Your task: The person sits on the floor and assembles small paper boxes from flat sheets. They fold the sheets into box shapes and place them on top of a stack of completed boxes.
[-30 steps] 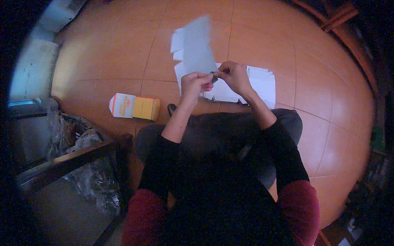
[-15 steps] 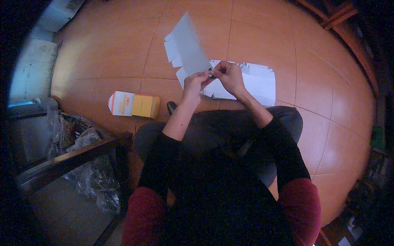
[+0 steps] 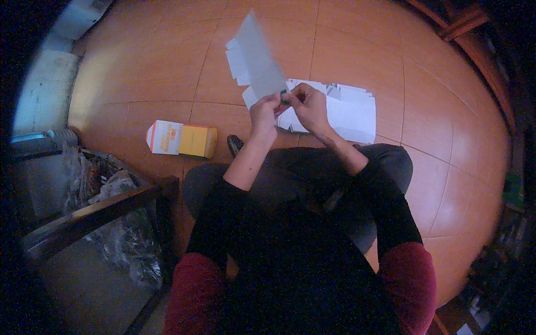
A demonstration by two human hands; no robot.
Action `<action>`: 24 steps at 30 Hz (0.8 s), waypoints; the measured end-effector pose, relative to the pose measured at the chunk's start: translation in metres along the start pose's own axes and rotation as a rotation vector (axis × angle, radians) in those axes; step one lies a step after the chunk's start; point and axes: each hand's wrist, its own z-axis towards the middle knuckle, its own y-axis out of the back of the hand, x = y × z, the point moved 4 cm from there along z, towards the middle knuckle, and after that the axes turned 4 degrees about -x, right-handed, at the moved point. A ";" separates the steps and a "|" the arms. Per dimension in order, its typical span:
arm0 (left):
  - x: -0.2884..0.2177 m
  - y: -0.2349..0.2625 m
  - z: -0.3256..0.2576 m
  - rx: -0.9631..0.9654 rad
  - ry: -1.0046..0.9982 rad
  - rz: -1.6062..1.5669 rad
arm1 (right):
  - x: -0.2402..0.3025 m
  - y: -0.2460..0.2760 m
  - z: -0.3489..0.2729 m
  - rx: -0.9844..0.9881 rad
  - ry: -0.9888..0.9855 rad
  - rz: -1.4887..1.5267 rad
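Note:
My left hand (image 3: 264, 116) is closed on the lower end of a thin white card sheet (image 3: 258, 58), which slants up and away from me. The thumb and fingers of my right hand (image 3: 310, 111) are pinched together at the same lower end, close to my left fingertips. A small dark green patch (image 3: 283, 96) shows between the two hands; what it belongs to is too small to tell. White pieces with notched edges (image 3: 237, 62) stick out left of the sheet; whether they are joined to it I cannot tell. Beyond my right wrist, flat white card blanks (image 3: 353, 118) lie overlapping on the floor.
A yellow and white carton (image 3: 195, 140) lies on the tiled floor (image 3: 357, 39) to the left. Nearer on that side, a dark wooden frame (image 3: 95, 215) stands beside crumpled clear plastic (image 3: 125, 251). My crossed legs (image 3: 385, 167) are close below my hands.
Both hands stay together at the lower end of the sheet, with small finger shifts. The sheet's top has tipped slightly left, and more of the dark green patch shows.

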 end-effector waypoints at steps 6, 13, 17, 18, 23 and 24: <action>-0.017 -0.006 -0.008 0.088 -0.161 0.043 | 0.005 -0.002 -0.011 -0.111 0.071 0.019; -0.013 -0.002 0.012 0.164 -0.529 0.655 | -0.016 0.011 0.011 -0.087 0.007 -0.054; -0.021 -0.010 0.002 0.137 -0.517 0.673 | -0.013 0.016 0.017 0.003 0.022 -0.017; -0.022 -0.012 -0.001 0.134 -0.528 0.668 | -0.010 0.017 0.019 0.056 0.007 -0.068; 0.000 -0.005 0.002 0.266 -0.380 0.413 | -0.019 0.014 0.014 0.236 -0.012 -0.150; 0.022 0.013 0.029 0.267 -0.664 0.653 | -0.016 0.010 0.014 0.268 0.020 -0.149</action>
